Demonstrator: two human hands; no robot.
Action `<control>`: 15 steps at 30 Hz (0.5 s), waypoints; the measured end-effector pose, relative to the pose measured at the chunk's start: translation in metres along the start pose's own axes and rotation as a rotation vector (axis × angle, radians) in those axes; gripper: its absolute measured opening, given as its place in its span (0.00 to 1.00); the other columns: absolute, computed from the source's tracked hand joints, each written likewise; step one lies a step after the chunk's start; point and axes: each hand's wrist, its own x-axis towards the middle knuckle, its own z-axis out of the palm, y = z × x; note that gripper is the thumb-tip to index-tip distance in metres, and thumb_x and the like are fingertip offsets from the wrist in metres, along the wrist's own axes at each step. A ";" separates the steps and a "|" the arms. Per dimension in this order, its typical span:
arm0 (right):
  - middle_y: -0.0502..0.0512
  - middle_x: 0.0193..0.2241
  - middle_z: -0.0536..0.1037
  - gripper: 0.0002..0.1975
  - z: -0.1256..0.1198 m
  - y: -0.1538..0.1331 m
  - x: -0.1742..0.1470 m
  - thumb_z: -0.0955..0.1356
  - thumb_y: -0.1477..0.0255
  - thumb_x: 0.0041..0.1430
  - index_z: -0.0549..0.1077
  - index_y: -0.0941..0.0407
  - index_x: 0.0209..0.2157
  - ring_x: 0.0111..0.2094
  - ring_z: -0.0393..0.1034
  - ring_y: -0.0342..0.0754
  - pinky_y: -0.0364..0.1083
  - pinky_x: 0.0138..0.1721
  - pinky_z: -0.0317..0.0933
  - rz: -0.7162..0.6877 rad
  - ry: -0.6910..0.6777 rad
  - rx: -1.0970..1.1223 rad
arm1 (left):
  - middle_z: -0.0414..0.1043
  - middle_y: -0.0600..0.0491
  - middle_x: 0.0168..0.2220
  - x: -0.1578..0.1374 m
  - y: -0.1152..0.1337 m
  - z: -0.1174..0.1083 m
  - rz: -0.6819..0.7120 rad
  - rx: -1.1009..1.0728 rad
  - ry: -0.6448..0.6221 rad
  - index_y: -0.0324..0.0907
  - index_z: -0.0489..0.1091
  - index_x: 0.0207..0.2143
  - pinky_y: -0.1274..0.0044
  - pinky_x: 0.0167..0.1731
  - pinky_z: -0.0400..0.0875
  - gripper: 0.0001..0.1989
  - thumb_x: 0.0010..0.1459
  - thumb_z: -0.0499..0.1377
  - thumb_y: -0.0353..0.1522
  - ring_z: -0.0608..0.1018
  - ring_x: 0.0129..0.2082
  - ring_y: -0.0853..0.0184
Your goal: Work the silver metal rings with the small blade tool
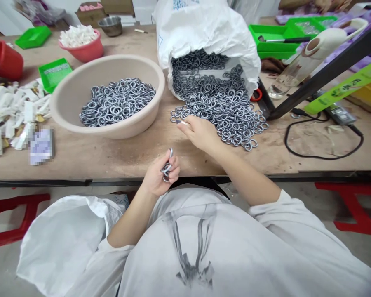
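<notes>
My left hand [161, 173] is closed around several grey metal rings [167, 168] near the table's front edge. Pinched between the fingers of my right hand [200, 131] is a small slim tool with a pale tip [182, 122]; its exact kind is too small to make out. That hand rests at the left edge of a heap of loose rings [235, 115]. The heap spills from the mouth of a white sack [204, 29] lying on its side. To the left, a beige basin [108, 131] holds many more rings.
White plastic pieces [9, 107] and a blurred lilac block [41, 146] lie at left. A red bowl [83, 51] and green trays [54, 74] stand behind. At right are a dark metal post [321, 72], a bottle [293, 74] and a black cable [321, 156]. An open white bag [58, 243] hangs below.
</notes>
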 end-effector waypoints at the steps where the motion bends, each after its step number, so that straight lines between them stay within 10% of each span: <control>1: 0.58 0.40 0.80 0.18 0.004 -0.003 0.013 0.62 0.57 0.68 0.75 0.55 0.44 0.40 0.72 0.53 0.46 0.36 0.55 -0.028 -0.001 -0.056 | 0.55 0.61 0.20 0.001 0.003 -0.003 0.009 -0.036 0.043 0.39 0.64 0.25 0.87 0.10 0.55 0.16 0.60 0.63 0.38 0.59 0.14 0.79; 8: 0.70 0.50 0.77 0.15 0.033 -0.011 0.068 0.63 0.73 0.66 0.76 0.61 0.49 0.48 0.73 0.61 0.51 0.42 0.60 -0.070 -0.118 -0.233 | 0.65 0.58 0.26 0.005 0.019 -0.018 0.083 -0.122 0.228 0.41 0.71 0.40 0.87 0.13 0.64 0.05 0.64 0.56 0.32 0.69 0.18 0.77; 15: 0.52 0.30 0.75 0.14 0.005 0.004 0.009 0.62 0.66 0.68 0.73 0.58 0.34 0.30 0.65 0.44 0.43 0.34 0.57 -0.073 -0.237 0.595 | 0.75 0.54 0.33 0.019 0.016 -0.017 0.171 0.083 0.259 0.40 0.70 0.41 0.85 0.12 0.65 0.08 0.61 0.61 0.34 0.77 0.21 0.73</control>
